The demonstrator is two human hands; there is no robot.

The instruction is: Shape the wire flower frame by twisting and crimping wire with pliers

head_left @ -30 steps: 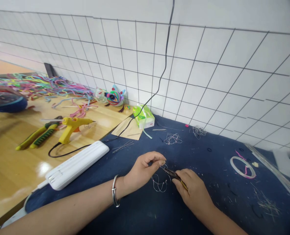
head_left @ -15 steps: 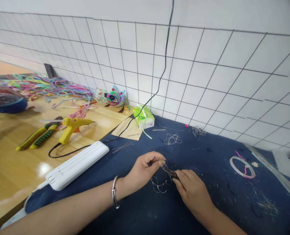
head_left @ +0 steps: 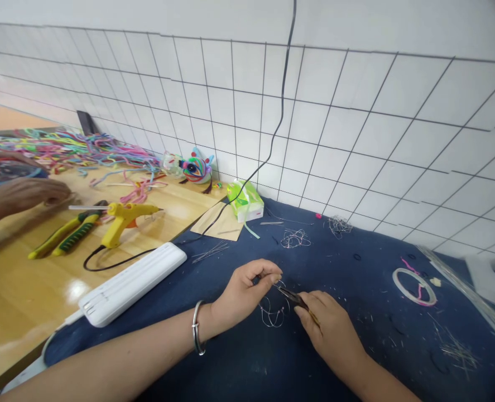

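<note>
Looped wire piece with small pinkish specks along it is at the fingertips of the left hand, its upper end pinched between thumb and forefinger, its loops spreading from that grip toward the wearer, over the dark blue table covering; it shows no clear long axis, and I cannot tell whether the lowest loop touches the cloth. From the right hand it lies ahead and to the left, beyond the pliers (narrow-nosed, by the look of them), whose handles that hand wraps and whose length slants left to the wire just beside the left fingertips. So the left hand is nearer, in direct contact, while the right reaches it only through the tool; whether the jaws are closed is too small to tell. Farther left sit a white power strip, then a yellow glue gun. Beyond the hands lie a wire tangle and a green tissue pack, and at far left a co-worker's hand hovers over the wooden tabletop.
</note>
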